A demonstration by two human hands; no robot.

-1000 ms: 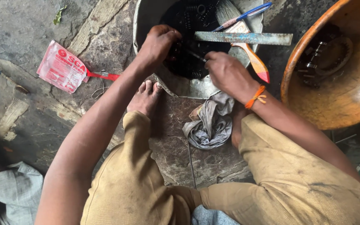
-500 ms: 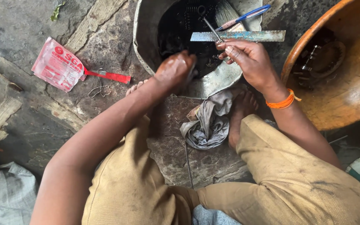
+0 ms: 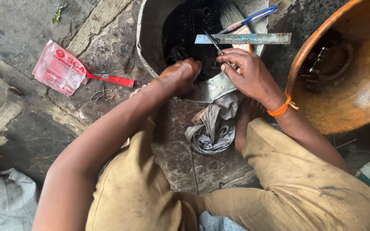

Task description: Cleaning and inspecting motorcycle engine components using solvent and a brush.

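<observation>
While the right hand (image 3: 247,72) pinches a thin rod (image 3: 214,43), the left hand (image 3: 178,76) grips something unclear inside the oily metal basin (image 3: 147,40)

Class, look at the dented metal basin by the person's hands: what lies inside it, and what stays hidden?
Inside the metal basin sit dark, oily machine parts. The left hand covers some, and the basin's bottom is too dark to make out.

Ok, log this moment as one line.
left hand: at metal basin rim, on dark part | right hand: fingers pinch thin metal tool | steel ruler across basin | grey rag on floor
</observation>
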